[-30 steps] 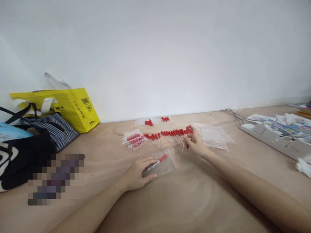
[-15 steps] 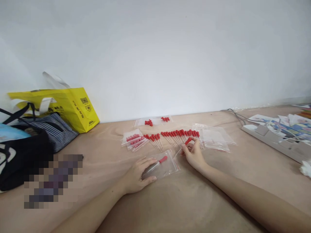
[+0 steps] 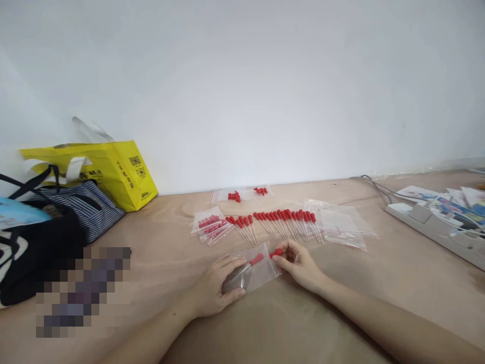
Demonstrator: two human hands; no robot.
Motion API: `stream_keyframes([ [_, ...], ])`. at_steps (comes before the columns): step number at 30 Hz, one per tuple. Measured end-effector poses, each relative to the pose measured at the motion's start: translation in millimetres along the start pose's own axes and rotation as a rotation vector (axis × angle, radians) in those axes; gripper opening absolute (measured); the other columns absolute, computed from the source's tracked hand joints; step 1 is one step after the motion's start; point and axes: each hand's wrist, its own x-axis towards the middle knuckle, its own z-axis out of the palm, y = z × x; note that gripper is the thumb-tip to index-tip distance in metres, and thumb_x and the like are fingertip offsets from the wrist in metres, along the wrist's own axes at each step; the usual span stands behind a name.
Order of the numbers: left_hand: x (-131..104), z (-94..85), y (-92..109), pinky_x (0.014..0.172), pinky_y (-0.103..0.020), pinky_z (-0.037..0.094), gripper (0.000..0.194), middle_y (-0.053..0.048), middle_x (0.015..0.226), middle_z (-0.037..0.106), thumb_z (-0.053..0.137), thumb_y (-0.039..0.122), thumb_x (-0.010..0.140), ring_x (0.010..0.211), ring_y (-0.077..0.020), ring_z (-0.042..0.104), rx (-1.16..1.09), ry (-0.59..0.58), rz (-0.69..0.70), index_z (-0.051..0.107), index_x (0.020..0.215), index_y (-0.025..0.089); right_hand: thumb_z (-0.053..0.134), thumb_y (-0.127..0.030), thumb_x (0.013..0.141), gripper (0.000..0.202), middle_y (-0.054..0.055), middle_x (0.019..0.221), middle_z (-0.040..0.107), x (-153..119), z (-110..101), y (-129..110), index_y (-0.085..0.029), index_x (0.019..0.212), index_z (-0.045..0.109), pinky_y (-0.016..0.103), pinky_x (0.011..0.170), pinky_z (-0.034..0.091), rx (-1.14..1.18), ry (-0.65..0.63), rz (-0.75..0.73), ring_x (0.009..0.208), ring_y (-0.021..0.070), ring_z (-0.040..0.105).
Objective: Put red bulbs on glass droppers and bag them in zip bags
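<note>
My left hand (image 3: 219, 284) is curled round the left end of a clear zip bag (image 3: 265, 273), thumb below and fingers above. Inside it lies a dropper with a red bulb (image 3: 257, 259). Between thumb and fingers, my right hand (image 3: 299, 263) pinches a second dropper (image 3: 278, 252) by its red bulb at the bag's right, open end. Its glass tube points left and is hard to make out; it seems to be in the bag's mouth. Behind the hands lies a row of loose droppers (image 3: 282, 216), red bulbs away from me. Filled zip bags (image 3: 212, 226) are stacked to its left.
Flat unfilled zip bags (image 3: 343, 225) lie right of the row. Near the wall, another bag (image 3: 246, 194) has red bulbs on it. A power strip (image 3: 435, 227) with cables stands at right; a yellow bag (image 3: 129, 177) and a striped pouch (image 3: 94, 205) at left.
My right hand has moved left and towards me, bringing its dropper from beside the row to the bag's open end. My left hand keeps hold of the bag.
</note>
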Motion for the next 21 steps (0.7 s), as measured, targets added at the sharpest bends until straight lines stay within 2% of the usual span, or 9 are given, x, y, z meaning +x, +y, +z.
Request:
stream_keyframes([
  [4,-1.2,-0.7,1.8,0.100,-0.045,0.028,0.052,-0.007,0.124,0.048,0.052,0.040,0.076,0.116,-0.0247,0.041,-0.007,0.000,-0.018,0.039,0.123,0.024,0.057,-0.031,0.072,0.013,0.001,0.070,0.053,3.5,-6.2,-4.2,-0.020,0.074,0.063,0.023,0.057,0.040,-0.395,-0.184,-0.151,0.061,0.0109,0.048],
  [7,-1.0,-1.3,2.7,0.100,-0.045,0.028,0.052,-0.007,0.125,0.048,0.053,0.039,0.075,0.117,-0.0246,0.040,-0.016,-0.017,-0.028,0.040,0.123,0.023,0.051,-0.026,0.077,0.016,0.001,0.070,0.052,8.5,-6.3,-8.6,-0.024,0.081,0.067,0.024,0.063,0.039,-0.521,-0.286,-0.246,0.069,0.0129,0.049],
  [10,0.1,-1.6,2.1,0.101,-0.045,0.028,0.052,-0.006,0.126,0.046,0.053,0.038,0.075,0.118,-0.0243,0.039,-0.021,-0.029,-0.027,0.040,0.123,0.024,0.044,-0.021,0.080,0.023,0.002,0.067,0.053,11.3,-4.3,-9.7,-0.025,0.081,0.067,0.024,0.063,0.038,-0.612,-0.315,-0.314,0.070,0.0138,0.050],
  [12,0.7,-1.6,1.0,0.101,-0.046,0.027,0.052,-0.005,0.126,0.047,0.054,0.037,0.074,0.117,-0.0245,0.039,-0.032,-0.025,-0.022,0.039,0.123,0.026,0.044,-0.020,0.079,0.022,0.002,0.067,0.055,12.7,-5.0,-7.4,-0.023,0.079,0.067,0.024,0.061,0.038,-0.628,-0.251,-0.305,0.068,0.0135,0.051],
  [17,0.6,-0.9,-0.6,0.102,-0.046,0.026,0.053,-0.005,0.127,0.046,0.056,0.036,0.073,0.118,-0.0244,0.038,-0.064,-0.027,-0.019,0.040,0.123,0.027,0.047,-0.023,0.075,0.015,0.000,0.061,0.054,23.7,-18.3,4.3,-0.019,0.072,0.061,0.023,0.054,0.037,-0.670,0.075,-0.244,0.056,0.0123,0.049],
  [21,3.1,-0.7,1.4,0.103,-0.045,0.023,0.052,-0.005,0.126,0.047,0.056,0.035,0.073,0.116,-0.0234,0.041,-0.068,-0.034,-0.008,0.041,0.122,0.026,0.049,-0.027,0.074,0.015,0.000,0.059,0.055,32.1,-29.3,10.8,-0.020,0.071,0.061,0.024,0.054,0.037,-0.753,0.134,-0.240,0.056,0.0134,0.050],
])
